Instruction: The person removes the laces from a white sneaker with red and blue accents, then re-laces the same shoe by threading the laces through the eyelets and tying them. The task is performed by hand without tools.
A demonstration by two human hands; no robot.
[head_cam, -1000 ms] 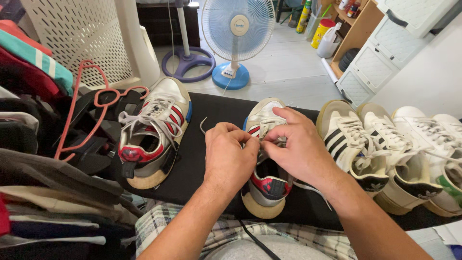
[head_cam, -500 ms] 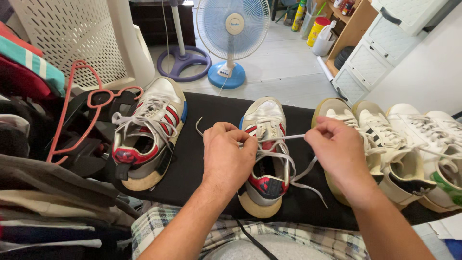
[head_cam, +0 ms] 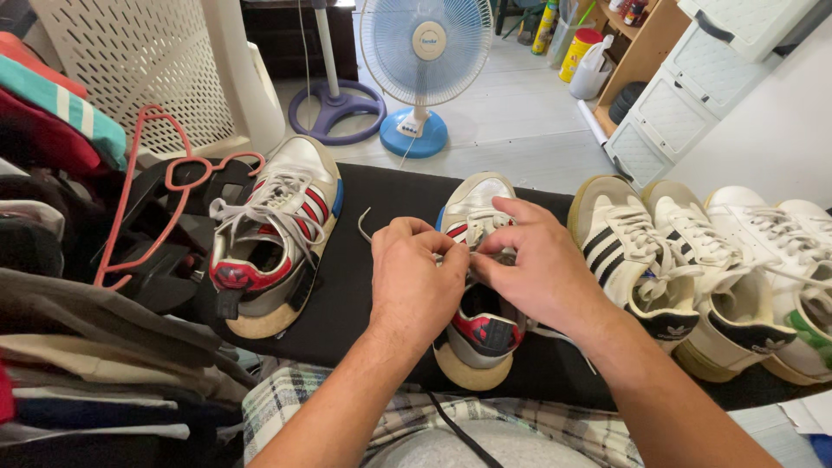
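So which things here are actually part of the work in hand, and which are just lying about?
In hand:
- left hand and right hand, both at the white lace
- middle sneaker, white with red lining
- black surface under it

Lying about:
- matching sneaker at left
- black-striped sneaker, white sneakers
- blue fan
- red hangers
- folded clothes

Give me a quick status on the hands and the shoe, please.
Left hand and right hand both pinching the white laces over the middle sneaker. Sneaker flat on the black surface. Matching sneaker sits apart to the left; nothing obstructing.
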